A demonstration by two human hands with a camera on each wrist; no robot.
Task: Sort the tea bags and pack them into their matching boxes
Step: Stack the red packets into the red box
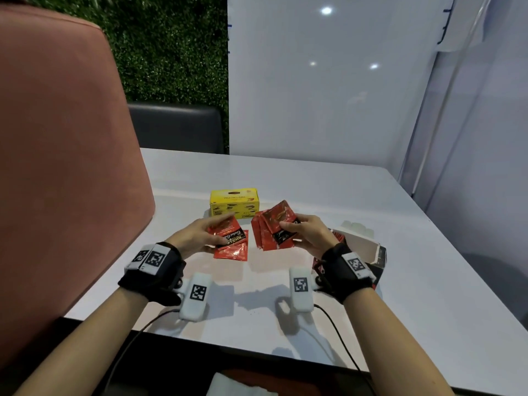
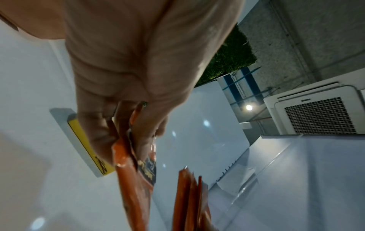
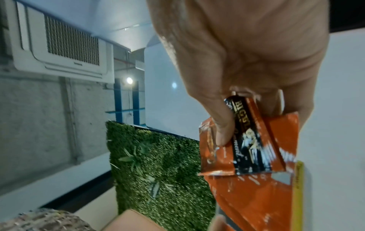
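My left hand (image 1: 200,234) pinches a small stack of red tea bags (image 1: 230,237) with black labels, held just above the white table (image 1: 328,181); the left wrist view shows the same red tea bags (image 2: 128,157) edge-on between thumb and fingers. My right hand (image 1: 303,232) grips a fanned bunch of red tea bags (image 1: 274,224), thumb on top of the red tea bags (image 3: 247,140). A closed yellow box (image 1: 234,202) stands behind both hands. An open box (image 1: 363,244) with a white inside and red-black sides lies at my right wrist.
A pink chair back (image 1: 57,167) fills the left side, close to the table's left edge. A dark seat (image 1: 177,127) and a green hedge wall (image 1: 171,52) stand beyond the table. White panels (image 1: 328,81) close off the back and right.
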